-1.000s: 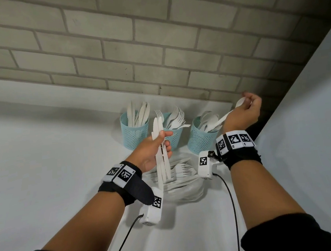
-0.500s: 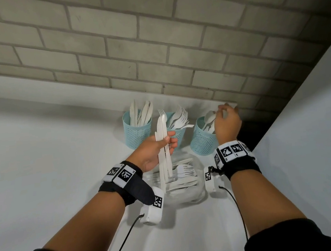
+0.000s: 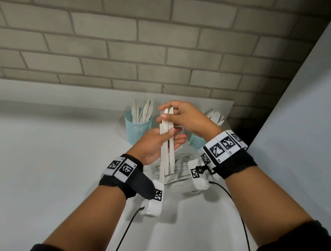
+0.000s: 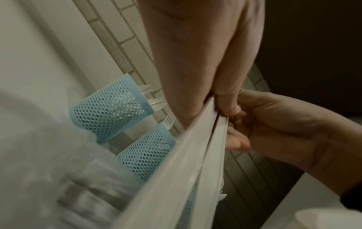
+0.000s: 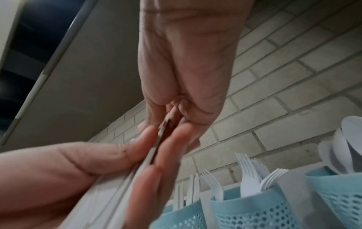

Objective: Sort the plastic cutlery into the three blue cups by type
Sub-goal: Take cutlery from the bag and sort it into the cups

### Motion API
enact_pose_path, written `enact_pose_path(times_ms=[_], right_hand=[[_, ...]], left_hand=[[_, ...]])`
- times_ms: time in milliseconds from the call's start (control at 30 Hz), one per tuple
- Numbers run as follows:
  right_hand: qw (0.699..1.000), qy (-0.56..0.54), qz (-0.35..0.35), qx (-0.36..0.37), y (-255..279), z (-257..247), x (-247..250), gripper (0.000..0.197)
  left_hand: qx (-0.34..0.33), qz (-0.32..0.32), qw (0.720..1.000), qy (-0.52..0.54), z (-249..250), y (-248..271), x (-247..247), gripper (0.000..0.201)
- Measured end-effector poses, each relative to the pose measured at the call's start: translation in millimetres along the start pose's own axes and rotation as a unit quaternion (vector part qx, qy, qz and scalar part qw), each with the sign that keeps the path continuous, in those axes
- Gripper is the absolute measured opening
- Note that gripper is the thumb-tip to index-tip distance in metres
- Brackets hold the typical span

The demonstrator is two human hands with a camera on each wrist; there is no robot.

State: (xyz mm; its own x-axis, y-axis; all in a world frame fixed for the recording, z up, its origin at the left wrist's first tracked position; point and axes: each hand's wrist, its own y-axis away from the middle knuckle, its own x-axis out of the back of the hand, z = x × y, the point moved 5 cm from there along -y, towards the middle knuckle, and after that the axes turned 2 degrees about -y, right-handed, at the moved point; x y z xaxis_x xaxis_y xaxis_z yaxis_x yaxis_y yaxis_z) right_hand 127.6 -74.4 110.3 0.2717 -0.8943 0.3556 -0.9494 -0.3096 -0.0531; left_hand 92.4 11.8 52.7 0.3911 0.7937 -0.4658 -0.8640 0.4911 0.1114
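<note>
My left hand [image 3: 173,136] grips a small bundle of white plastic knives [image 3: 166,155] upright in front of the cups. My right hand [image 3: 164,112] pinches the top ends of the same knives. In the right wrist view the knives [image 5: 156,148] show edge-on between the fingers of both hands. The left blue mesh cup [image 3: 138,130] holds knives. Both hands hide the middle cup in the head view; the right wrist view shows that cup [image 5: 254,212] filled with forks. The right cup [image 3: 197,142] holds spoons [image 3: 215,116].
A heap of loose white cutlery in clear wrapping [image 3: 180,175] lies on the white table [image 3: 42,157] just below my hands. A brick wall [image 3: 153,45] runs close behind the cups. A white panel [image 3: 311,111] stands along the right side.
My right hand left a spoon in the right cup, then moved left and took hold of the top of the knives. The left hand kept its grip and rose slightly.
</note>
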Motion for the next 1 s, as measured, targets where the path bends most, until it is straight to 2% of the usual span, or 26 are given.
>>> enact_pose_path(times_ms=[133,200,300,567,767,867,1000], right_hand=[[1.000,-0.020,0.001,0.006,1.4,-3.3,2.9,0.015],[0.999,-0.015,-0.028,-0.001,4.1,-5.2,2.1,0.015],[0.997,0.025,-0.074,-0.006,7.7,-9.1,-2.9,0.012],[0.992,0.056,-0.102,-0.046,9.1,-9.2,-6.3,0.012],[0.991,0.082,-0.099,-0.033,5.3,-5.5,-8.0,0.012],[0.994,0.066,-0.076,-0.032,1.4,-2.7,-2.0,0.014],[0.999,-0.008,0.032,-0.042,-5.4,-0.5,30.1,0.016]], left_hand=[[-0.002,-0.016,1.000,-0.009,4.2,8.7,-3.8,0.029],[0.004,-0.025,0.999,-0.019,4.2,12.8,-4.2,0.029],[0.009,-0.014,0.999,-0.032,1.5,15.6,-2.0,0.027],[0.014,-0.039,0.999,-0.022,-3.0,13.5,-8.7,0.017],[0.025,-0.023,0.999,-0.040,-7.9,10.4,-5.5,0.012],[0.028,-0.020,0.997,-0.066,-10.8,10.9,-0.3,0.012],[0.050,-0.026,0.993,-0.107,-18.3,17.0,12.9,0.028]])
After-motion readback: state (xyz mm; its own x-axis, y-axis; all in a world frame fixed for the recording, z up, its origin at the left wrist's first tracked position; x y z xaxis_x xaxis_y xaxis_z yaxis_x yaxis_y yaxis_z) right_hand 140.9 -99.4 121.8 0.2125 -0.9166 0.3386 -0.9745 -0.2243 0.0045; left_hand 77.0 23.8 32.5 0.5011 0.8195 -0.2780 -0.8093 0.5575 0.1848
